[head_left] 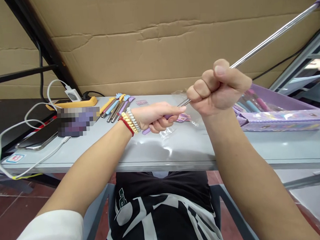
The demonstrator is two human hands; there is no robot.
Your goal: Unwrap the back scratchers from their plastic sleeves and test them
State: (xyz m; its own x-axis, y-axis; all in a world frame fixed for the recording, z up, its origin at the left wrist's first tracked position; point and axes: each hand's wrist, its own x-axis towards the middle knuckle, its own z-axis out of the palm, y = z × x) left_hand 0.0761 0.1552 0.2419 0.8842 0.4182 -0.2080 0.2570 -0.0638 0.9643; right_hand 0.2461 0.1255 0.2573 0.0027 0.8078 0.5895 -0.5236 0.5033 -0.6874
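A purple telescopic back scratcher [274,37] is drawn out long and slants from the middle of the table up to the right edge. My left hand [160,118] is wrapped round its purple handle. Higher up, my right hand [220,85] grips the metal rod in a fist. The rod's purple far end is cut off by the right edge. Left of my left hand lie several collapsed back scratchers [117,107] with small hand-shaped heads in different colours. Under my hands are a clear plastic bag [167,133] and a pink printed piece [183,117].
At right stands an open purple box [284,121] with colourful wrapped items inside. On the left lie a phone [40,134], white cables and a yellow power strip [91,101]. Cardboard [136,57] walls the table's back. A metal frame post [300,59] rises at right.
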